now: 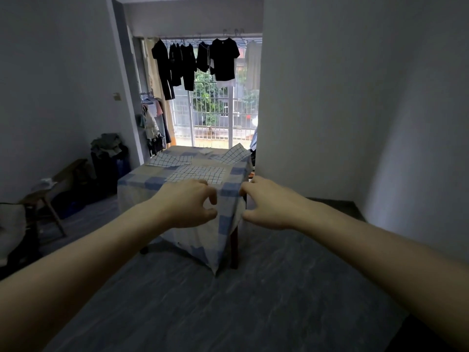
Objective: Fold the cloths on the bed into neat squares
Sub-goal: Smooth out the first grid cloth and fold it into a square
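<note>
Reaching toward the bed (142,189), the left hand (189,203) and right hand (267,203) hover at its near corner, fingers curled, gripping nothing. One checked cloth (198,174) lies flat just beyond them; two more (168,160) (232,154) lie farther back.

So on the bed (142,184) I count three checked cloths: one (170,160) near the far left edge, one (198,174) flat by the near edge, one (234,154) rumpled at the far right corner. Plus two hands, left (187,204) and right (269,204).
</note>
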Tool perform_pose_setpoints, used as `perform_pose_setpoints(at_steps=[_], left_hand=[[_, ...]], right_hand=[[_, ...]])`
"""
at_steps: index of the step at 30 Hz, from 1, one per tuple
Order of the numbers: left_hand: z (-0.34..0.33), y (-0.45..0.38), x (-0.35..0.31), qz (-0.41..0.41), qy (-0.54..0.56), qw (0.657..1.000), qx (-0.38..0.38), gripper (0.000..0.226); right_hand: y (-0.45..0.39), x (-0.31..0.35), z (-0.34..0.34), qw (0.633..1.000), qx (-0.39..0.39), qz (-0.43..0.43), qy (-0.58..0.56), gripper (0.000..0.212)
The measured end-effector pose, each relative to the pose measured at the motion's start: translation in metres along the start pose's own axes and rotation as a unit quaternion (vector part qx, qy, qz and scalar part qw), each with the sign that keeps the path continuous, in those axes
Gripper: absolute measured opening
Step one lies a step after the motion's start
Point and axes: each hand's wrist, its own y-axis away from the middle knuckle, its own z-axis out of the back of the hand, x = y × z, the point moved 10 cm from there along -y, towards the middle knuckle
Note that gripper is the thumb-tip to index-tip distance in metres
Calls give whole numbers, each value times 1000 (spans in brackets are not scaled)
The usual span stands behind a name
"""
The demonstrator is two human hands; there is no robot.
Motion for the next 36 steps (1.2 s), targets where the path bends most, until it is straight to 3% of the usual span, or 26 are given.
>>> perform_pose_setpoints(at_steps=[15, 22, 36], left_hand=[[-27, -127, 205, 48, -27, 998, -28, 34], [-49, -161, 283, 68, -45, 997, -14, 35], [-116, -279, 362, 47, -21, 999, 5, 39]], right_hand=[[-245, 32, -28, 998, -18, 52, 4, 48], [-338, 12, -34, 998, -24, 29, -48, 46], [-482, -45, -100, 998, 22, 27, -47, 44]])
